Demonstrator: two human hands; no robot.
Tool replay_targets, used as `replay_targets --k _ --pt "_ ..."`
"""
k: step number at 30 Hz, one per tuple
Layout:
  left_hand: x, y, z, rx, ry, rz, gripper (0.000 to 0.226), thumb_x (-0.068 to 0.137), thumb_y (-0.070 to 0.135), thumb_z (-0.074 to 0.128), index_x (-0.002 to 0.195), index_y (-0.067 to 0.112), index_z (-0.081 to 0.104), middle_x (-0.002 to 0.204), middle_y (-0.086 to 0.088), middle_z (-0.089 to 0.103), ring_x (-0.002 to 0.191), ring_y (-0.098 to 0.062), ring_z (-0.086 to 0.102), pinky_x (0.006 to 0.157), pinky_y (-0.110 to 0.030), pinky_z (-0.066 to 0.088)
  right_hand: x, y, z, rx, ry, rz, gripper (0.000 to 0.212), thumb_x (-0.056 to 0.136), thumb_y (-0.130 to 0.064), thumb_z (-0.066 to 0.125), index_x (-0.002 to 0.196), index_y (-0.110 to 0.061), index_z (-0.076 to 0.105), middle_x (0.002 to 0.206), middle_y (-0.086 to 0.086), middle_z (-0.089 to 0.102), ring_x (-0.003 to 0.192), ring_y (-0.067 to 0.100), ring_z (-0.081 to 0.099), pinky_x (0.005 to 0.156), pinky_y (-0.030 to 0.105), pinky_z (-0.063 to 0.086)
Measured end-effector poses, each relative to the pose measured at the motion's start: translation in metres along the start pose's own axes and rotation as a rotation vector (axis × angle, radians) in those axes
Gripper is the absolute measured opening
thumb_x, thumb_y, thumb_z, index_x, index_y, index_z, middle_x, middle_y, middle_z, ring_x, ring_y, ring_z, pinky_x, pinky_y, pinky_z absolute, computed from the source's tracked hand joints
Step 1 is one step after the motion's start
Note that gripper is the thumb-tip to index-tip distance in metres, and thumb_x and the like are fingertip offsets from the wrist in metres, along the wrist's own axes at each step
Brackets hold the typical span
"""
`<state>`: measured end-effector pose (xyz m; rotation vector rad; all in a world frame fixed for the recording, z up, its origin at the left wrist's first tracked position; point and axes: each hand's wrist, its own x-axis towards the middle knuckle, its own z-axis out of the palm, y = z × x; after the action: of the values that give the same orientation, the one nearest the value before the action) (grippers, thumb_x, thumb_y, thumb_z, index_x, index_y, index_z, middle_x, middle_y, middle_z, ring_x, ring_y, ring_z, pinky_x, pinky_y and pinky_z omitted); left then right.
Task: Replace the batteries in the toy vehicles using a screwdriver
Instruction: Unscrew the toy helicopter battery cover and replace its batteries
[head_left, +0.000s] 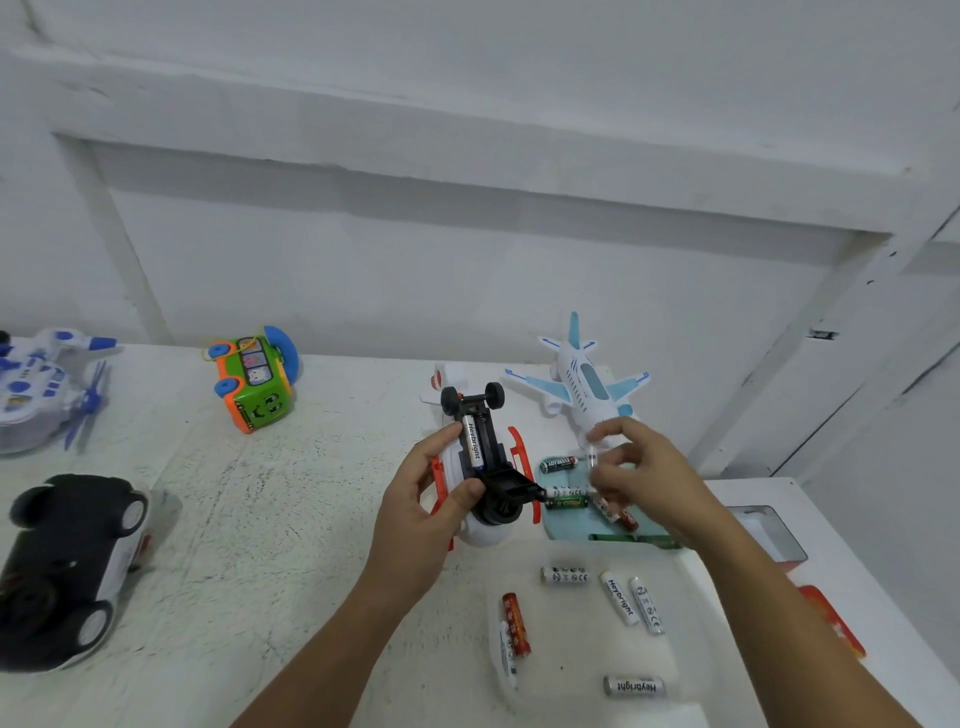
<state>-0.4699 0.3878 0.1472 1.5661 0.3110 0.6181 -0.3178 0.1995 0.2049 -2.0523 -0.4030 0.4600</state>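
The left hand (415, 499) grips the upturned white-and-orange plastic toy vehicle (480, 467) left of the teal tray (566, 526), a white battery (471, 441) in its open bay. The right hand (634, 467) hovers above the tray (blurred, its grip I cannot tell). A tilt could spill that battery.
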Motion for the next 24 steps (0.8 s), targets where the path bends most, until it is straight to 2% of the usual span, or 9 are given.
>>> replay_targets --k 2,4,6,8,10,13,16,21,24 --pt "0.000 0.001 0.000 -0.010 0.004 0.005 0.051 0.088 0.005 0.065 0.124 0.039 0.053 0.125 0.015 0.060 0.111 0.003 0.058 0.086 -0.011 0.049 -0.003 -0.015 0.009 0.298 -0.015 -0.014 0.033 0.085 0.010 0.062 0.110 -0.012 0.064 0.074 0.013 0.062 0.067 0.029 0.066 0.059 0.033 0.057" --pt "0.000 0.000 -0.001 -0.008 0.007 0.010 0.051 0.088 0.004 0.065 0.125 0.038 0.053 0.125 0.015 0.061 0.112 0.002 0.058 0.087 -0.011 0.049 -0.008 -0.034 0.021 0.524 -0.031 -0.022 0.025 0.085 0.012 0.061 0.105 -0.003 0.063 0.074 0.014 0.065 0.071 0.031 0.069 0.059 0.032 0.060" --pt "0.001 0.000 0.000 0.015 0.012 0.008 0.052 0.088 0.006 0.065 0.124 0.042 0.052 0.126 0.018 0.059 0.114 0.002 0.056 0.091 -0.014 0.049 -0.011 -0.048 0.033 0.609 -0.035 -0.032 0.019 0.084 0.011 0.064 0.095 -0.004 0.060 0.079 0.019 0.067 0.073 0.032 0.070 0.060 0.034 0.061" --pt "0.001 -0.001 0.000 0.049 0.023 -0.004 0.052 0.089 0.011 0.065 0.123 0.047 0.050 0.128 0.019 0.056 0.118 -0.001 0.054 0.096 -0.021 0.047 -0.010 -0.056 0.045 0.535 -0.012 -0.072 0.020 0.081 0.009 0.068 0.087 -0.005 0.056 0.077 0.019 0.065 0.070 0.029 0.069 0.056 0.033 0.058" --pt "0.002 -0.001 0.001 0.067 0.029 -0.003 0.053 0.089 0.012 0.066 0.122 0.049 0.049 0.129 0.021 0.054 0.119 0.000 0.052 0.098 -0.023 0.046 -0.009 -0.060 0.056 0.370 0.015 -0.133 0.021 0.077 0.007 0.072 0.080 -0.006 0.056 0.067 0.012 0.062 0.063 0.024 0.065 0.053 0.030 0.054" --pt "0.002 0.001 0.000 0.075 0.031 0.008 0.055 0.088 0.010 0.066 0.121 0.051 0.048 0.127 0.025 0.054 0.116 0.008 0.052 0.091 -0.013 0.048 -0.009 -0.061 0.068 0.222 0.026 -0.178 0.017 0.077 0.000 0.075 0.076 -0.005 0.059 0.057 -0.002 0.061 0.055 0.011 0.059 0.053 0.023 0.049" --pt "0.002 0.002 -0.002 0.082 0.038 0.015 0.055 0.088 0.009 0.066 0.121 0.050 0.048 0.124 0.028 0.053 0.112 0.014 0.050 0.083 -0.004 0.046 -0.010 -0.064 0.074 0.086 0.041 -0.184 0.015 0.077 -0.010 0.078 0.075 -0.007 0.063 0.060 -0.004 0.061 0.052 0.001 0.056 0.052 0.018 0.046" --pt "0.005 -0.001 -0.006 0.145 0.047 0.019 0.054 0.088 0.017 0.067 0.125 0.051 0.045 0.129 0.028 0.050 0.118 0.008 0.048 0.088 -0.005 0.041 -0.006 -0.077 0.073 -0.025 0.001 -0.135 0.018 0.078 -0.013 0.077 0.068 -0.011 0.062 0.070 0.007 0.066 0.067 0.020 0.065 0.067 0.037 0.059" --pt "0.007 0.001 -0.006 0.177 0.049 0.020 0.056 0.088 0.018 0.068 0.123 0.055 0.043 0.125 0.034 0.046 0.114 0.015 0.047 0.081 0.000 0.039 -0.003 -0.082 0.074 -0.083 -0.033 -0.093 0.022 0.079 -0.016 0.076 0.065 -0.010 0.059 0.062 0.002 0.061 0.059 0.017 0.060 0.060 0.033 0.053"
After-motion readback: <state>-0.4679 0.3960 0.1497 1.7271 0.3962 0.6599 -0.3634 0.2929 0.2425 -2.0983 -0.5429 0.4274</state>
